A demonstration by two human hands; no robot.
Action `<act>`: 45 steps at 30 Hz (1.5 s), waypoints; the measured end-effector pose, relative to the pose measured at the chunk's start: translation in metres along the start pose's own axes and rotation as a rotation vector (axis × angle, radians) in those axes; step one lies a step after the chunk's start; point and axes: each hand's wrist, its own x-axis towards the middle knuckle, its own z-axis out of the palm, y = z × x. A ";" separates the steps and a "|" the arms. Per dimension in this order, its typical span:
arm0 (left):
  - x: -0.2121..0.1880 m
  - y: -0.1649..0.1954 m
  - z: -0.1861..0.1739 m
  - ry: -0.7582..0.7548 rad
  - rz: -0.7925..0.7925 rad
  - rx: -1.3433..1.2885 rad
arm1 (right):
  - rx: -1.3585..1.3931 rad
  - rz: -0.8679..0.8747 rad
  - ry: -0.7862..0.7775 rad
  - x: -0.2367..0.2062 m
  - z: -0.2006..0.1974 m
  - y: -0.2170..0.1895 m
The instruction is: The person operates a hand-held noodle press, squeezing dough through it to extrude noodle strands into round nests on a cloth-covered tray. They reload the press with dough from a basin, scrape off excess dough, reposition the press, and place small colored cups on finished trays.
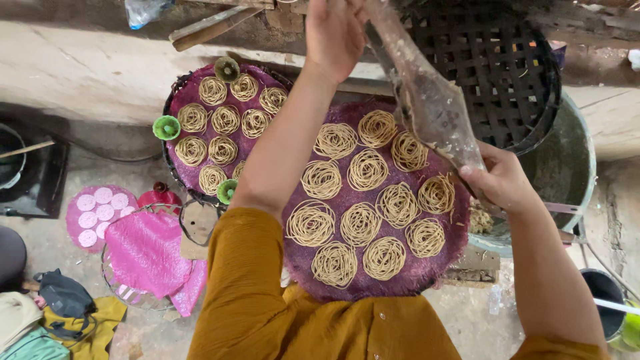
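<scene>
Fingers (pixel 470 172) of right hand (pixel 503 180) clenched on lower end of a clear bag (pixel 430 100), smeared w/ dough. Left hand (pixel 333 33) grips bag's upper end near top edge of view; its fingertips are cut off by frame, but hand is closed round the plastic. Bag runs diagonally betw. the two hands, tilted, low end at right, above right side of near mat (pixel 427 270).

Near mat: round, purple, woven, directly in front of person. Carries noodle coils (pixel 361 224), pale tan, flat spirals, in rows, close together, some touching. Coil nearest right hand sits at mat's right edge, just below bag's low end.

Far mat (pixel 183 90): same purple, upper left, also loaded w/ coils, resting in dark basket. Green cups (pixel 166 127) at its rim, left and bottom edge; one more at top.

Dark lattice tray (pixel 500 73) upper right, over a grey basin (pixel 573 167). Partly behind bag.

Floor, lower left: pink mats (pixel 147 250) stacked on wire rack; one small mat w/ white discs (pixel 95 213). Cloth bags at left corner.

Mustard sleeves (pixel 243 267) on both arms, left arm crossing betw. the two mats.
</scene>
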 end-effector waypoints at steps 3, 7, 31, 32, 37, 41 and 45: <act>-0.019 0.040 0.000 0.024 0.036 -0.029 | 0.140 0.087 0.129 -0.027 -0.005 -0.011; -0.116 0.120 0.001 0.069 0.090 -0.020 | 0.347 -0.017 0.268 -0.101 -0.021 -0.025; -0.491 -0.056 0.143 0.792 0.518 -0.329 | -1.008 0.053 0.627 -0.099 -0.123 0.071; -0.496 -0.062 0.149 0.825 0.526 -0.327 | -1.031 0.018 0.621 -0.090 -0.121 0.070; -0.523 -0.091 0.168 0.948 0.571 -0.304 | -1.101 -0.104 0.618 -0.054 -0.110 0.066; -0.533 -0.103 0.173 0.969 0.611 -0.315 | -1.071 -0.135 0.622 -0.049 -0.108 0.077; -0.530 -0.116 0.166 1.029 0.625 -0.344 | -1.035 -0.245 0.621 -0.058 -0.119 0.104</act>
